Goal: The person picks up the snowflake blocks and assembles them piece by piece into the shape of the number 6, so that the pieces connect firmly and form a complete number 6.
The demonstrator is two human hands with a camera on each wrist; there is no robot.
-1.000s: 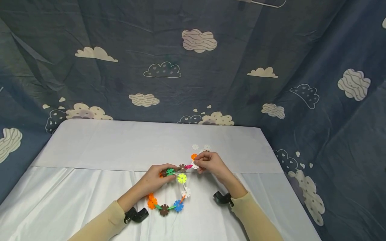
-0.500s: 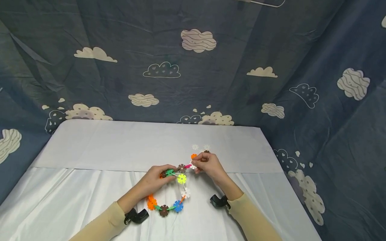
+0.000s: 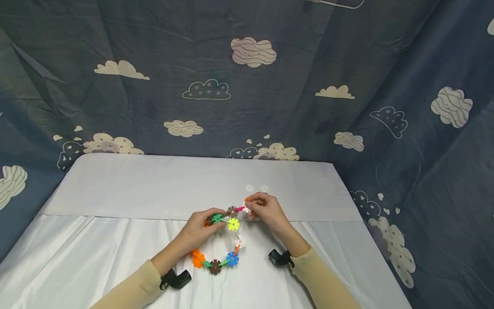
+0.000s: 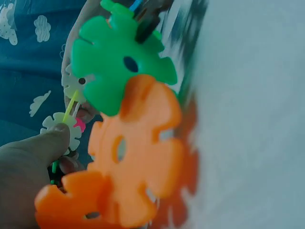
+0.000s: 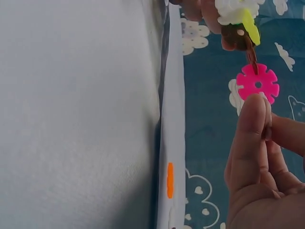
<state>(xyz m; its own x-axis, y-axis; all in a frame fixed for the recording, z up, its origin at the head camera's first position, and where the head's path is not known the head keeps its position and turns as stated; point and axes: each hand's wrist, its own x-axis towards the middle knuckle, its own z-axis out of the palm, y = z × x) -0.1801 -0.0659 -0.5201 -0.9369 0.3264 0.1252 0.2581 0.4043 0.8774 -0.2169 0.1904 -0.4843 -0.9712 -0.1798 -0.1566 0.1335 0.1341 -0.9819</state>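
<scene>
My right hand (image 3: 265,209) pinches the far end of a chain of snowflake discs (image 3: 227,240), thumb and fingertips (image 5: 252,114) pressed together just behind a pink disc (image 5: 258,84) that slots into a brown disc (image 5: 237,36) beyond it. My left hand (image 3: 200,229) grips the chain nearer its other end, fingers curled round the links by a green disc (image 3: 218,218); from my left wrist I see my thumb (image 4: 43,148) lying against a white disc (image 4: 59,131), with a large green disc (image 4: 119,52) and orange discs (image 4: 138,157) blurred close to the lens. Between my hands the chain is lifted a little above the white tablecloth (image 3: 115,240), and from my left hand it hangs in a loop through a yellow disc (image 3: 233,224), a white one, a blue disc (image 3: 232,259), a brown one and an orange disc (image 3: 198,259), which lie on the cloth. Two loose white discs (image 3: 257,188) rest on the cloth just beyond my right hand. A dark blue curtain with clouds (image 3: 247,77) hangs behind and beside the table.
</scene>
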